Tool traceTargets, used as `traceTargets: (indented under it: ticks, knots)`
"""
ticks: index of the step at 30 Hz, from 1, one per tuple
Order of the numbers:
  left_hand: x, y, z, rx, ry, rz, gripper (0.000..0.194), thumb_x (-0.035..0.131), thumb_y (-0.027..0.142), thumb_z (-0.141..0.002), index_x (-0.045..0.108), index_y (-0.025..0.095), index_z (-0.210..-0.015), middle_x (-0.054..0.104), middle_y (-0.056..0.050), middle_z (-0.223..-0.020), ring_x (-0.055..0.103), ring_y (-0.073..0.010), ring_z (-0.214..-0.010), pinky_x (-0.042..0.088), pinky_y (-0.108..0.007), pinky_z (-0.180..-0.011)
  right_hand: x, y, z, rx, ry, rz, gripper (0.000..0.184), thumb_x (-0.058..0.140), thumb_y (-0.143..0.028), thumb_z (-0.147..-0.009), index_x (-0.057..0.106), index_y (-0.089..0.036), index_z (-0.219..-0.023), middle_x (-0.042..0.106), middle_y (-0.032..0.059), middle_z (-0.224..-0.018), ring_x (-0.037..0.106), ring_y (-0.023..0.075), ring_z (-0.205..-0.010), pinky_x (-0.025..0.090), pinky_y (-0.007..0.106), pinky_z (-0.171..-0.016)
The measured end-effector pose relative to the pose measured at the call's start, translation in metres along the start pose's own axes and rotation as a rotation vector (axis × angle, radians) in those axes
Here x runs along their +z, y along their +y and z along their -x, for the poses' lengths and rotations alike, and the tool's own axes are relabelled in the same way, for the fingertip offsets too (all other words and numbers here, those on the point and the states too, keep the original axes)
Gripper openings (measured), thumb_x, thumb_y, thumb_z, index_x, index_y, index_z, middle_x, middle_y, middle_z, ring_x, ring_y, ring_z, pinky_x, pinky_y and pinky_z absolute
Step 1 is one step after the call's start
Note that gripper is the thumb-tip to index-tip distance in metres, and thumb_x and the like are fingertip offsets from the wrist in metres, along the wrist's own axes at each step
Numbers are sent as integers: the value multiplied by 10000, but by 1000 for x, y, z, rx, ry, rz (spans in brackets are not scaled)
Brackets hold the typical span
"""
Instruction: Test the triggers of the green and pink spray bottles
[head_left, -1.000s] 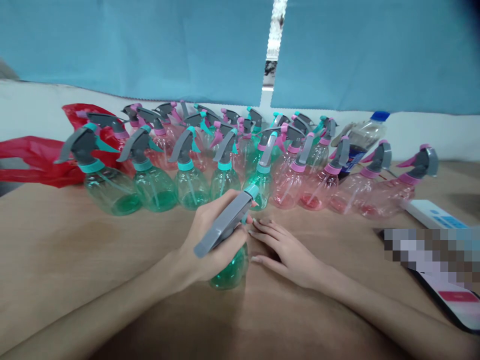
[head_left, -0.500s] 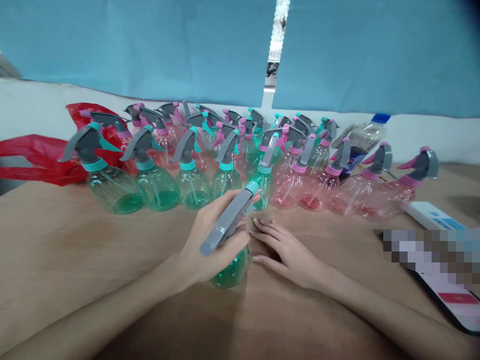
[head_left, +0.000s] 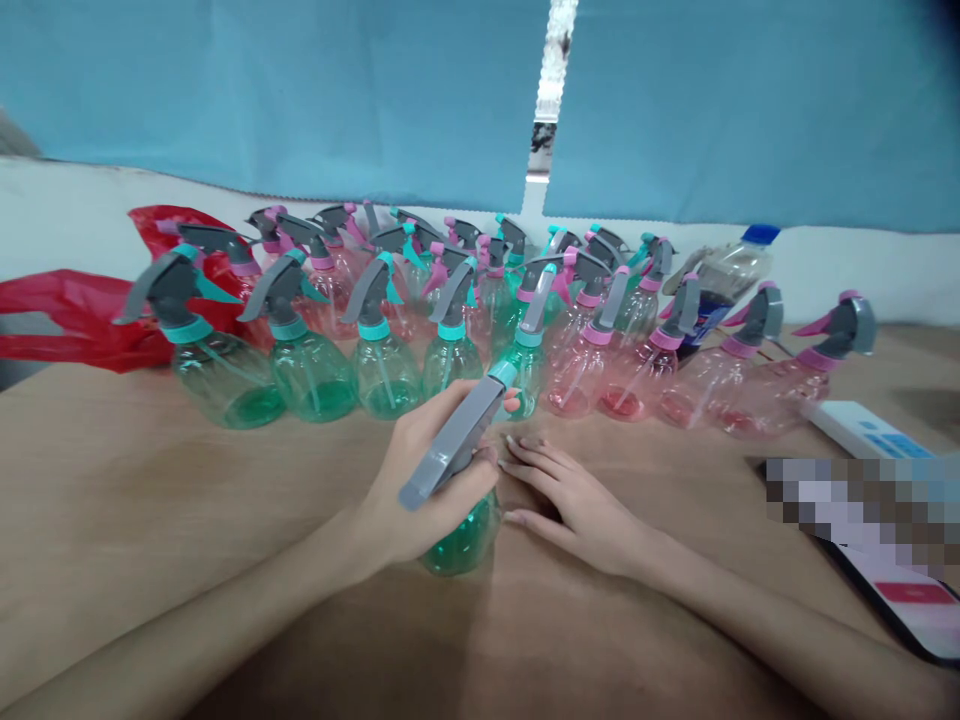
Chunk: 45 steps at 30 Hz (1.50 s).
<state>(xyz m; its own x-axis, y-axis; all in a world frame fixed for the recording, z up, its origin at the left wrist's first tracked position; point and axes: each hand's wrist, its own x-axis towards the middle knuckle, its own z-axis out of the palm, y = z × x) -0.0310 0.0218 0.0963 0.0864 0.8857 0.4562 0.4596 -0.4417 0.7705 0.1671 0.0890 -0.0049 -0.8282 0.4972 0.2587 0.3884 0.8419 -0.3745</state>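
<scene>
My left hand (head_left: 420, 480) is wrapped round the neck of a green spray bottle (head_left: 461, 540) with a grey and turquoise trigger head, which stands at the middle of the table (head_left: 150, 520). Its trigger is mostly hidden by my fingers. Just right of the bottle, my right hand (head_left: 574, 500) lies palm down on the wood with its fingers stretched out and holds nothing. Behind both hands runs a front row of spray bottles: green ones (head_left: 315, 380) on the left and pink ones (head_left: 577, 375) on the right.
More pink and green spray bottles crowd behind the front row. A red plastic bag (head_left: 82, 310) lies at the left. A larger bottle with a blue cap (head_left: 761, 235) leans at the back right. A white box (head_left: 855, 420) and a phone (head_left: 900, 590) lie on the right.
The held spray bottle's head has shifted very slightly right and up since one second ago. My right hand stays in place on the table.
</scene>
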Motion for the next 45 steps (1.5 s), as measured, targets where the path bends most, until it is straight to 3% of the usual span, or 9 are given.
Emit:
traceTargets:
  ticks: [45]
  knots:
    - [0,2,1,-38,-22,-25,367,497,85,-728,573,204,-1067,488,52,-704,496,-112,-584,428,-241,-595,1,1,1,-10,33,-37,556,529,-494,-908,479,-212,-1384,475,131,-1443,380,292,-1369,335,546,-1107]
